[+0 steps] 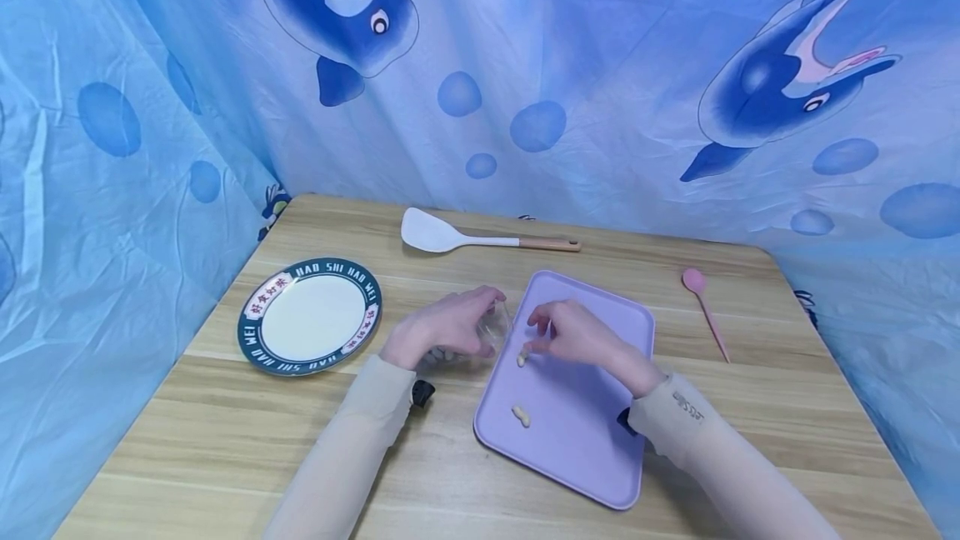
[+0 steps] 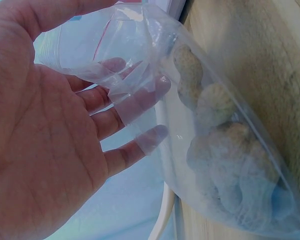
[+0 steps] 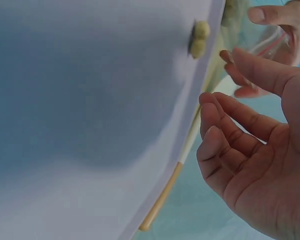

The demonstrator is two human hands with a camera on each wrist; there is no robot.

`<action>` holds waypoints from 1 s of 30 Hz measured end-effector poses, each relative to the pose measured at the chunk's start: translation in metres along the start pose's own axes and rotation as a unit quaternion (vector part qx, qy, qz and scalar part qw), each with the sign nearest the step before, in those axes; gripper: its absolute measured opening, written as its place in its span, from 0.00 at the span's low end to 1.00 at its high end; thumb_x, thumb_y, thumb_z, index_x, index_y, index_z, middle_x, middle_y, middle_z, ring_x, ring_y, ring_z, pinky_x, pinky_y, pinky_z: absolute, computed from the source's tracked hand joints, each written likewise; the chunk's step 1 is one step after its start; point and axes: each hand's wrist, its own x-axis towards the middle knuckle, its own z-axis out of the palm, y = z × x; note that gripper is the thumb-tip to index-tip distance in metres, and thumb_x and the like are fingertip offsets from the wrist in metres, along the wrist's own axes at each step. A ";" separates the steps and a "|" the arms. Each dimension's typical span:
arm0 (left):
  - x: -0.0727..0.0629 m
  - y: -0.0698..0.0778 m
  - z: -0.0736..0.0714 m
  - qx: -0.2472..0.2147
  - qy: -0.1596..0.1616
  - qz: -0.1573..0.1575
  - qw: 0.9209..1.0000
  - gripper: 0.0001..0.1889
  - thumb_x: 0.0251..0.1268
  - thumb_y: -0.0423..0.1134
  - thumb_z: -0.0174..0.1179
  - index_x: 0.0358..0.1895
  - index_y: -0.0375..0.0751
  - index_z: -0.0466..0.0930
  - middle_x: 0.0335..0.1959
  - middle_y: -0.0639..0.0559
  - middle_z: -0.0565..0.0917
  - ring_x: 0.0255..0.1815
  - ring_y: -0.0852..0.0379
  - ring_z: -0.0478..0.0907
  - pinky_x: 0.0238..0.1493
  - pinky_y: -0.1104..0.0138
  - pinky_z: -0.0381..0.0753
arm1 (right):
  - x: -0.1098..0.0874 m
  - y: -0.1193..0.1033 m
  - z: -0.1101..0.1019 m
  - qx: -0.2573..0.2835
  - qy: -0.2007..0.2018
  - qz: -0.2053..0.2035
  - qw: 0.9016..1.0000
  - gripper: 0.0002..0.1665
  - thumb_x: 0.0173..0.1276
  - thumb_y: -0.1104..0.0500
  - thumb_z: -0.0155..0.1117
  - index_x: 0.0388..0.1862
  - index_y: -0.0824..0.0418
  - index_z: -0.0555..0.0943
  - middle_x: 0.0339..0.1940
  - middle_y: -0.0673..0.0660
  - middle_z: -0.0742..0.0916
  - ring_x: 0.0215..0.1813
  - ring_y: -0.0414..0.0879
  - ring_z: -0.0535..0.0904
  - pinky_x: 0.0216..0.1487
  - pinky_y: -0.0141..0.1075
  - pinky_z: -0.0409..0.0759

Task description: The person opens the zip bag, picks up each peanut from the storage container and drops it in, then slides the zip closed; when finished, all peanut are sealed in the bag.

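A clear zip bag (image 1: 495, 325) with several unshelled peanuts (image 2: 189, 75) inside lies at the tray's left edge. My left hand (image 1: 450, 323) holds this bag near its mouth, thumb on one side and fingers spread behind the plastic. Over the left part of a purple tray (image 1: 577, 432) hovers my right hand (image 1: 576, 336), its fingers loosely bent, thumb apart, nothing between them. Just below those fingertips one peanut (image 1: 522, 358) rests on the tray, seen also as a two-lobed peanut (image 3: 199, 40) in the right wrist view. Another peanut (image 1: 521, 416) lies nearer the front.
At the left stands a white plate with a green lettered rim (image 1: 251, 332). A white spatula (image 1: 431, 232) with a wooden handle lies along the back. Right of the tray is a pink spoon (image 1: 694, 280). Blue dolphin-print curtain (image 1: 600, 48) closes off the back and sides.
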 end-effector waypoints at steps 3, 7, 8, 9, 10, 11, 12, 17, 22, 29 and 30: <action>0.000 0.001 0.000 -0.001 -0.001 -0.002 1.000 0.44 0.51 0.45 0.74 0.72 0.44 0.64 0.65 0.48 0.75 0.63 0.50 0.73 0.64 0.54 0.72 | -0.002 0.002 0.004 0.003 -0.008 -0.010 1.000 0.20 0.58 0.54 0.78 0.43 0.66 0.86 0.31 0.53 0.86 0.26 0.37 0.75 0.34 0.34 0.77; -0.001 0.001 0.000 -0.005 -0.001 -0.005 1.000 0.44 0.51 0.45 0.74 0.73 0.44 0.64 0.65 0.48 0.75 0.63 0.50 0.73 0.64 0.54 0.72 | -0.003 0.004 0.011 0.002 -0.015 -0.022 1.000 0.21 0.56 0.52 0.78 0.43 0.65 0.86 0.30 0.51 0.85 0.28 0.38 0.75 0.35 0.33 0.77; -0.001 0.001 -0.001 -0.006 -0.001 -0.006 1.000 0.44 0.51 0.45 0.74 0.73 0.45 0.64 0.65 0.48 0.75 0.63 0.50 0.73 0.64 0.54 0.71 | -0.003 0.004 0.012 0.001 -0.016 -0.024 1.000 0.21 0.56 0.52 0.79 0.42 0.65 0.86 0.29 0.50 0.85 0.29 0.38 0.75 0.36 0.33 0.77; -0.001 0.002 0.000 -0.006 -0.001 -0.006 1.000 0.44 0.51 0.44 0.74 0.73 0.45 0.64 0.65 0.48 0.75 0.63 0.50 0.73 0.64 0.54 0.71 | -0.003 0.004 0.014 -0.002 -0.017 -0.025 1.000 0.21 0.56 0.52 0.79 0.42 0.64 0.86 0.29 0.50 0.85 0.30 0.39 0.75 0.36 0.33 0.77; -0.002 0.002 -0.001 -0.008 0.000 -0.006 1.000 0.44 0.51 0.44 0.74 0.73 0.44 0.64 0.65 0.48 0.75 0.63 0.50 0.73 0.64 0.54 0.71 | -0.003 0.004 0.016 -0.003 -0.019 -0.026 0.999 0.21 0.56 0.52 0.79 0.42 0.64 0.86 0.29 0.50 0.84 0.31 0.39 0.75 0.36 0.33 0.76; -0.002 0.002 -0.001 -0.009 0.000 -0.005 1.000 0.44 0.51 0.44 0.74 0.72 0.44 0.64 0.65 0.48 0.75 0.64 0.50 0.73 0.65 0.54 0.71 | -0.003 0.005 0.017 -0.005 -0.018 -0.028 0.999 0.21 0.56 0.52 0.79 0.42 0.64 0.86 0.29 0.50 0.84 0.31 0.39 0.75 0.36 0.33 0.76; -0.002 0.002 -0.001 -0.008 0.000 -0.006 1.000 0.44 0.51 0.44 0.74 0.72 0.44 0.64 0.65 0.48 0.75 0.64 0.50 0.73 0.65 0.53 0.71 | -0.003 0.005 0.018 -0.006 -0.018 -0.028 0.999 0.21 0.56 0.52 0.79 0.42 0.64 0.86 0.29 0.50 0.84 0.31 0.39 0.75 0.36 0.33 0.76; -0.001 0.002 -0.001 0.000 -0.001 -0.007 1.000 0.44 0.51 0.45 0.74 0.72 0.45 0.64 0.65 0.48 0.75 0.64 0.51 0.72 0.66 0.53 0.69 | -0.004 0.003 0.022 -0.006 -0.017 -0.028 0.999 0.20 0.54 0.52 0.80 0.40 0.62 0.86 0.28 0.49 0.83 0.32 0.40 0.76 0.36 0.33 0.77; 0.000 0.001 0.000 0.002 0.000 -0.004 1.000 0.43 0.50 0.45 0.74 0.72 0.45 0.64 0.64 0.49 0.75 0.64 0.51 0.73 0.66 0.53 0.69 | -0.004 0.000 0.023 -0.009 -0.019 -0.025 0.999 0.18 0.54 0.52 0.80 0.37 0.60 0.86 0.27 0.49 0.82 0.31 0.40 0.75 0.36 0.35 0.76; 0.000 0.001 0.000 -0.001 0.000 -0.002 1.000 0.43 0.50 0.45 0.74 0.72 0.45 0.64 0.65 0.48 0.75 0.63 0.49 0.73 0.64 0.54 0.71 | -0.004 -0.002 0.025 -0.017 -0.015 -0.019 1.000 0.16 0.53 0.54 0.81 0.35 0.60 0.85 0.27 0.48 0.82 0.31 0.40 0.75 0.38 0.35 0.75; 0.000 0.000 0.000 -0.002 0.000 -0.003 1.000 0.43 0.50 0.45 0.74 0.72 0.45 0.64 0.65 0.48 0.75 0.63 0.49 0.73 0.64 0.54 0.72 | -0.004 -0.002 0.026 -0.017 -0.014 -0.020 1.000 0.15 0.53 0.55 0.80 0.35 0.60 0.85 0.27 0.47 0.82 0.31 0.40 0.75 0.38 0.35 0.75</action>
